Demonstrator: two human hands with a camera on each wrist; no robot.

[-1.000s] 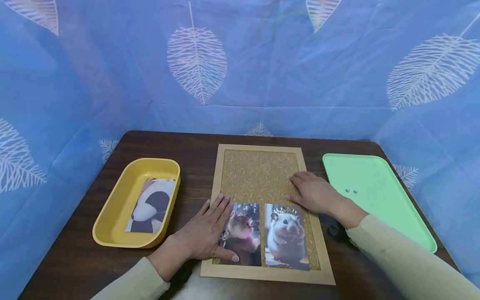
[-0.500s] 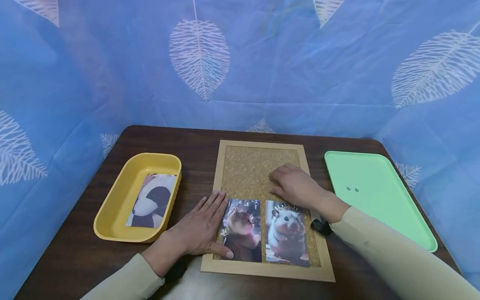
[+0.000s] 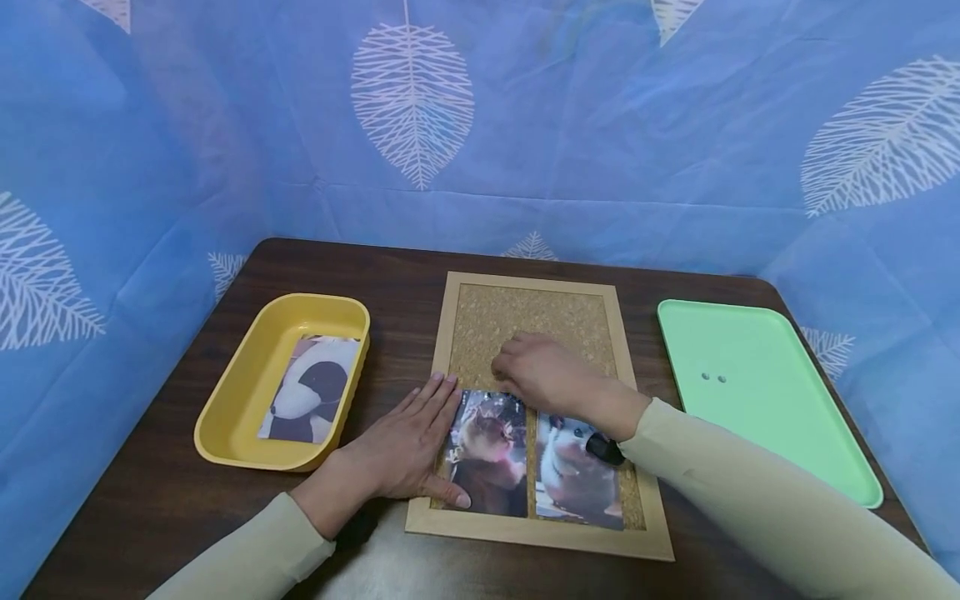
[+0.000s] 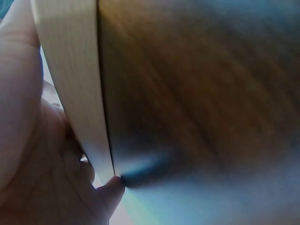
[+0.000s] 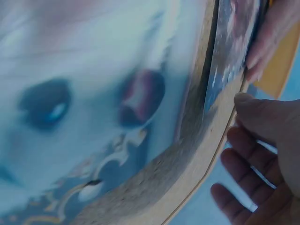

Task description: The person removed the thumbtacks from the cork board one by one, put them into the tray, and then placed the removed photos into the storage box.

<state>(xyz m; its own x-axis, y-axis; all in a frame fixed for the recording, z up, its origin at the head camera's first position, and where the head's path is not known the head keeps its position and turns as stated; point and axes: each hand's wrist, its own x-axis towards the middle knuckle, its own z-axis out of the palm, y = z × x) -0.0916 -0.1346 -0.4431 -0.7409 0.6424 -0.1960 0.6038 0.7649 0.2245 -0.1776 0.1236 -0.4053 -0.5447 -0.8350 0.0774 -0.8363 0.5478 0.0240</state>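
My left hand (image 3: 408, 442) rests with straight fingers on the left edge of a wood-framed corkboard (image 3: 517, 312). Its thumb lies over the lower left corner of a photo of a hamster (image 3: 487, 467). My right hand (image 3: 551, 375) is over the middle of the board, fingers bent, right at that photo's top edge. In the right wrist view its thumb (image 5: 262, 112) hides the index fingertip, so I cannot tell whether something is pinched there. A second photo, a white hamster with a crown (image 3: 577, 492), lies partly under the right wrist in the head view.
A yellow tub (image 3: 225, 408) holding a photo of a plush-looking toy (image 3: 311, 392) stands at the left on the dark table (image 3: 172, 508). At the right is a green tray (image 3: 787, 417) with two small round silvery pieces (image 3: 713, 377). A blue leaf-print cloth (image 3: 600, 117) hangs behind.
My right hand has moved left across the board, from its right edge to the top of the left photo. The left hand has stayed in place, and the view has shifted slightly.
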